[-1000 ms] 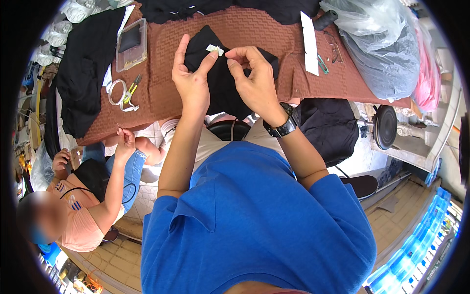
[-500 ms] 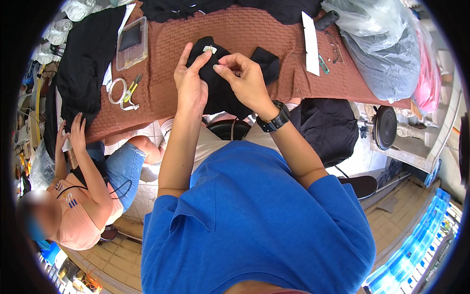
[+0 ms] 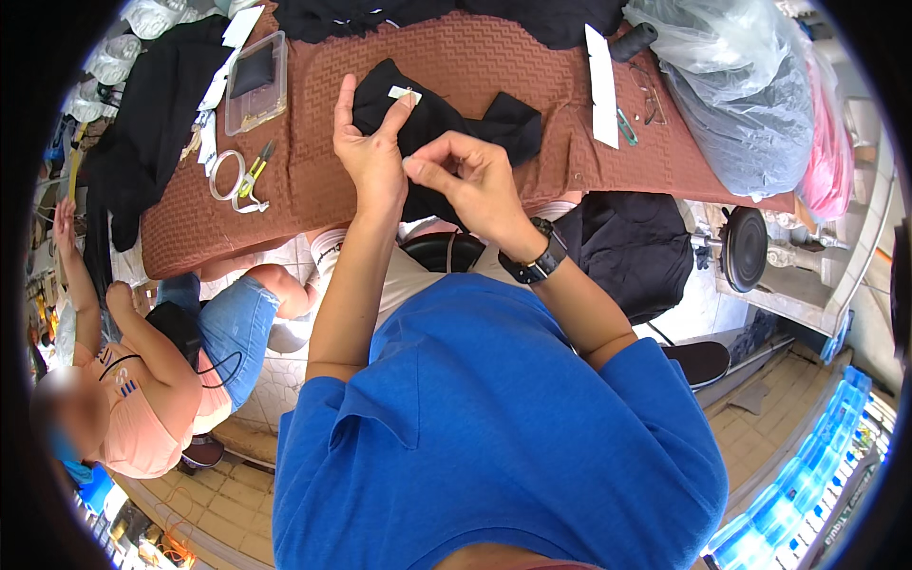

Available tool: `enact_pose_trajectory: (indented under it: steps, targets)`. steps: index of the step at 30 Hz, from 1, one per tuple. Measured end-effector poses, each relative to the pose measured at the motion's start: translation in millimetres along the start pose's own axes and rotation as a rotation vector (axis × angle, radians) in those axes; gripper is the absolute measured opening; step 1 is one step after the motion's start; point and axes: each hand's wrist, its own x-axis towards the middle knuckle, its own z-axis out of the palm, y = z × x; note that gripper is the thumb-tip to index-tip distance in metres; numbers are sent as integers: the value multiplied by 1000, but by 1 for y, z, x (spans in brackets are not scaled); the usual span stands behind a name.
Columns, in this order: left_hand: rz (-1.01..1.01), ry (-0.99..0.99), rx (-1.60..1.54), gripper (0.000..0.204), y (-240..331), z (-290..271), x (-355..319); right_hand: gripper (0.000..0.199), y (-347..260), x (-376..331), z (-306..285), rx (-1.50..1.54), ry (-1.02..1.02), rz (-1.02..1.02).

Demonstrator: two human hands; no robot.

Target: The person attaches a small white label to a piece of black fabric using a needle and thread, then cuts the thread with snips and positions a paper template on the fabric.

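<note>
Mid-stitch on small white label (image 3: 404, 93) atop crumpled black fabric garment (image 3: 446, 128) at twelve o'clock on brown quilted tablecloth (image 3: 313, 180): left hand (image 3: 372, 157) pinning cloth, right hand (image 3: 470, 180) pinched closed, seemingly around needle; next, likely steady pull.

On the brown-clothed tabletop (image 3: 494, 57): clear plastic box (image 3: 255, 81), yellow-handled snips (image 3: 253, 174), white paper strip (image 3: 600, 85), black thread spool (image 3: 635, 40), plastic-bagged fabric (image 3: 750, 104).

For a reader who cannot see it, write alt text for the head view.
Two hands work a black garment on a brown-covered table: left hand pressing it near a small white tag, right hand pinched closed beside it.
</note>
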Motion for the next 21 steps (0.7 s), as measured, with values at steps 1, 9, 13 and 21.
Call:
enact_pose_trajectory:
  steps: [1,9,13,21]
  targets:
    - [24,25,48,79,-2,-2,3,7,-7,-5,2,-8,-18,16]
    - [-81,46,-150,79,-3,-5,12,7,-43,-50,19,-102,-172,-145]
    - [-190,58,-201,74,-6,-9,21,6,-66,-62,24,-122,-295,-371]
    - [-107,-102,-128,39,-1,-13,30,13,-121,-58,-7,-541,-21,-671]
